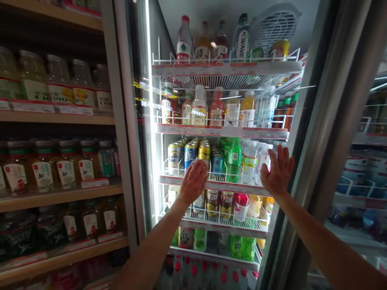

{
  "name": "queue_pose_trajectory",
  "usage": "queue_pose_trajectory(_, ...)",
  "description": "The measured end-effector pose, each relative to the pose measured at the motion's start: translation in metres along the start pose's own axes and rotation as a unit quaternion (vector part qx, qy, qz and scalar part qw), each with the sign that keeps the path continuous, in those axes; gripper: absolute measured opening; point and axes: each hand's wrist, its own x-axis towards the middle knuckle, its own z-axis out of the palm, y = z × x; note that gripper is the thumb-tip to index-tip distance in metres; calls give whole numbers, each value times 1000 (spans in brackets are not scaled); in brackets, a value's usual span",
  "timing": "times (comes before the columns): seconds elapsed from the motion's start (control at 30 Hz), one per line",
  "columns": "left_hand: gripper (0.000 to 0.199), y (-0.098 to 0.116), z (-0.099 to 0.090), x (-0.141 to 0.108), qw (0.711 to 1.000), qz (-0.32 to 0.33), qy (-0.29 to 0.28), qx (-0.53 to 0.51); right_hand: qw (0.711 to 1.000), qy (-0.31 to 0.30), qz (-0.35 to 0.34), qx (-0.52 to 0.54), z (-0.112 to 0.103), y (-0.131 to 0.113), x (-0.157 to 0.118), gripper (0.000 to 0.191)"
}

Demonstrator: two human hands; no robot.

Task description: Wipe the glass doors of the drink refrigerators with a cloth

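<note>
Both my arms reach forward toward a lit drinks cooler. My left hand (194, 182) is held out flat with its fingers stretched and close together, nothing in it. It partly covers the can shelf, near a blue can (190, 156) and a gold can (204, 153). Further right, my right hand (277, 172) is raised with fingers apart and holds nothing. It appears beside clear bottles (249, 161) and a green bottle (234, 160). Reflections show on the cooler glass; whether either hand touches it I cannot tell.
The cooler has a metal frame (328, 133) on the right and several wire shelves of bottles and cans. At the top right sits a round fan grille (276, 26). Left of the cooler, wooden shelves (60, 117) carry rows of bottles. Another cooler section (359, 177) stands at the right.
</note>
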Motion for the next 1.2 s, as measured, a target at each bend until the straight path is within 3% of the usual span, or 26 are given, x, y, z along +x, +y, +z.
queue_pose_trajectory(0.13, 55, -55, -24, -14, 975, -187, 111, 53, 1000, -3, 4, 8, 1, -1, 0, 52)
queue_pose_trajectory(0.2, 56, -54, -22, -10, 967, -212, 127, 58, 1000, 2, 3, 10, 1, -1, -1, 53)
queue_pose_trajectory(0.23, 56, -45, -17, -4, 975, -187, 111, 48, 1000, 4, 2, 10, 1, -2, -1, 52)
queue_pose_trajectory(0.37, 55, 7, 8, 25, 999, 36, 9, -15, 1000, 8, -8, 8, 0, -1, -1, 52)
queue_pose_trajectory(0.43, 55, 11, 9, 34, 998, 60, 1, -24, 1000, 7, -11, 6, 0, 0, -1, 52)
queue_pose_trajectory(0.57, 60, -17, -5, 41, 988, -131, 84, -17, 1000, -1, -1, 15, 3, 3, -1, 53)
queue_pose_trajectory(0.63, 61, -21, -6, 48, 979, -178, 94, -32, 1000, -2, 12, 22, -1, -4, 2, 53)
queue_pose_trajectory(0.73, 62, 0, 3, 62, 989, -112, 29, -92, 998, -1, 17, 57, -12, -35, 7, 53)
queue_pose_trajectory(0.8, 63, 15, 8, 69, 991, -44, -10, -128, 991, -38, -37, 127, -19, -68, 7, 51)
queue_pose_trajectory(0.87, 66, 19, 8, 67, 991, -29, -11, -132, 963, -109, -120, 216, -19, -103, 6, 49)
queue_pose_trajectory(0.93, 74, 10, 2, 56, 992, -71, 6, -107, 942, -161, -145, 256, -13, -133, 4, 46)
queue_pose_trajectory(1.0, 80, -5, -6, 40, 992, -101, 2, -74, 941, -191, -131, 245, -4, -159, 4, 45)
queue_pose_trajectory(1.1, 76, -26, -15, 16, 996, -79, -21, -31, 952, -212, -99, 199, 13, -193, 11, 45)
queue_pose_trajectory(1.2, 77, -31, -17, 4, 998, -65, -22, 1, 959, -193, -110, 177, 23, -199, 15, 43)
